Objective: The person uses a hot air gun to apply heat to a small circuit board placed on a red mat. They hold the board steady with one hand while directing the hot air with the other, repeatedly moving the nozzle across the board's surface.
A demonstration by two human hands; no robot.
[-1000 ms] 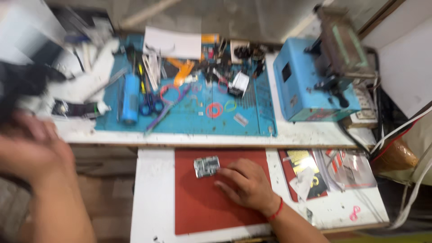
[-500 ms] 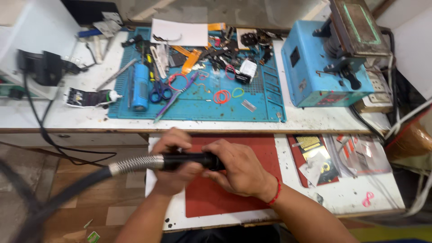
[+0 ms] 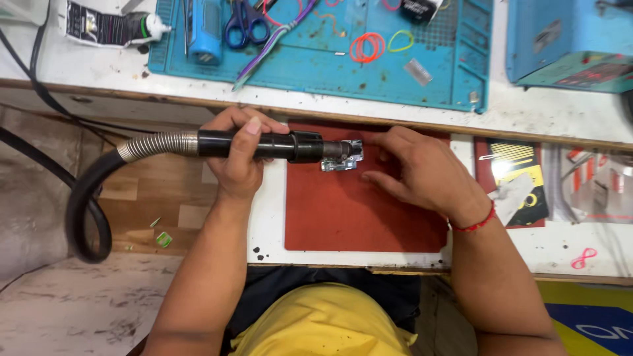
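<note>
My left hand [image 3: 239,158] grips a black tool handpiece [image 3: 280,146] that ends a ribbed metal hose [image 3: 158,145] and a thick black cable [image 3: 86,204]. The handpiece's tip points right at a small silver metal part [image 3: 343,158] lying on a red mat [image 3: 356,211]. My right hand [image 3: 422,171] rests on the mat just right of that part, fingers touching its edge and holding it in place.
A blue work mat [image 3: 395,79] behind holds scissors [image 3: 245,20], a blue cylinder [image 3: 204,29], rubber bands [image 3: 366,47] and small tools. A blue machine [image 3: 567,46] stands at the far right. A tube [image 3: 109,28] lies at the far left. Loose packets [image 3: 521,178] sit right of the red mat.
The view has tilted down and closer. My hands, together on the handpiece before, have parted: the left still holds it, the right now steadies the metal part at its tip.
</note>
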